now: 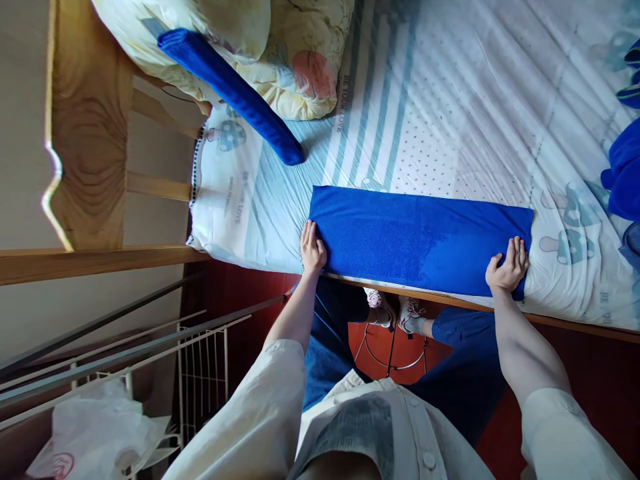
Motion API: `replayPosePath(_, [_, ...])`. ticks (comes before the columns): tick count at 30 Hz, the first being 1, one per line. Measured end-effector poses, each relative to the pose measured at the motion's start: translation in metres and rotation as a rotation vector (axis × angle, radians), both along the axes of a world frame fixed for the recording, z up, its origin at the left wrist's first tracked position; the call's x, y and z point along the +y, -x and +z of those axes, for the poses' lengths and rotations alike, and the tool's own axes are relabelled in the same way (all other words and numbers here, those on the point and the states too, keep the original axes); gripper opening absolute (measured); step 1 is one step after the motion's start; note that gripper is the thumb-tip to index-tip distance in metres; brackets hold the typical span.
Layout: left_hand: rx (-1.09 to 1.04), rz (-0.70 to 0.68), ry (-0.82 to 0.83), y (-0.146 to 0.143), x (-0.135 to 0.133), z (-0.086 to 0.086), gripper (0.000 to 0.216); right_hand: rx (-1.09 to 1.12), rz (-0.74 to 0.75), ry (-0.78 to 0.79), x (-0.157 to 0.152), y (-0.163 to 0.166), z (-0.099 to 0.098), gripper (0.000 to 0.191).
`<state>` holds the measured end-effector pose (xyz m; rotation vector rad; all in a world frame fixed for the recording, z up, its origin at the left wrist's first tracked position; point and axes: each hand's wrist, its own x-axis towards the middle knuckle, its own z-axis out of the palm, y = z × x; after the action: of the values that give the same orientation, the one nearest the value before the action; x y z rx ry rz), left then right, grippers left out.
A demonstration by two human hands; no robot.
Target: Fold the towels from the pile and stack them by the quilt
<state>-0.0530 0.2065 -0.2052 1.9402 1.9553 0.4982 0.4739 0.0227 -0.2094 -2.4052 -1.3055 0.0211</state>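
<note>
A blue towel point(410, 237), folded into a long strip, lies flat along the near edge of the bed point(450, 120). My left hand point(312, 248) rests on its left end, fingers together and stretched flat over the corner. At the right end my right hand point(509, 265) presses on the near right corner with fingers extended and the thumb out. Neither hand grips anything else.
A rolled blue towel point(235, 90) leans on a yellow floral quilt point(280, 47) at the bed's head. More blue cloth point(625, 173) lies at the right edge. A wooden headboard point(87, 127), a wire rack point(200, 373) and a white plastic bag point(100, 433) stand to the left.
</note>
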Motion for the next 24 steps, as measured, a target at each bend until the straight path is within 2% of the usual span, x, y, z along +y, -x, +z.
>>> replayPosePath(4, [0.022,0.052,0.036,0.002,0.003,0.005,0.063,-0.011,-0.005,-0.01,-0.001,0.0,-0.002,0.06])
replayPosePath(8, [0.077,0.061,0.013,-0.032,-0.014,0.01,0.063,-0.008,-0.009,-0.002,-0.002,-0.001,-0.003,0.061])
replayPosePath(10, [0.092,-0.076,-0.004,-0.068,-0.03,0.012,0.063,-0.007,-0.007,0.0,-0.002,-0.002,-0.003,0.061])
replayPosePath(13, [0.089,-0.397,0.013,-0.14,-0.053,0.009,0.063,0.003,-0.007,-0.003,-0.003,-0.003,-0.004,0.06])
replayPosePath(15, [0.083,-0.573,0.028,-0.185,-0.058,0.006,0.064,0.009,-0.007,-0.006,-0.003,-0.003,-0.005,0.061])
replayPosePath(17, [0.086,-0.673,0.039,-0.213,-0.052,0.003,0.063,0.01,-0.008,-0.009,-0.003,-0.003,-0.005,0.062])
replayPosePath(18, [0.091,-0.692,0.043,-0.218,-0.045,0.002,0.063,0.011,-0.009,-0.01,-0.003,-0.003,-0.005,0.062])
replayPosePath(20, [0.098,-0.675,0.049,-0.21,-0.028,0.001,0.062,0.016,-0.011,-0.009,-0.003,-0.002,-0.004,0.062])
replayPosePath(24, [0.083,-0.482,0.051,-0.152,0.011,0.002,0.064,0.022,-0.022,0.016,-0.001,0.0,0.002,0.061])
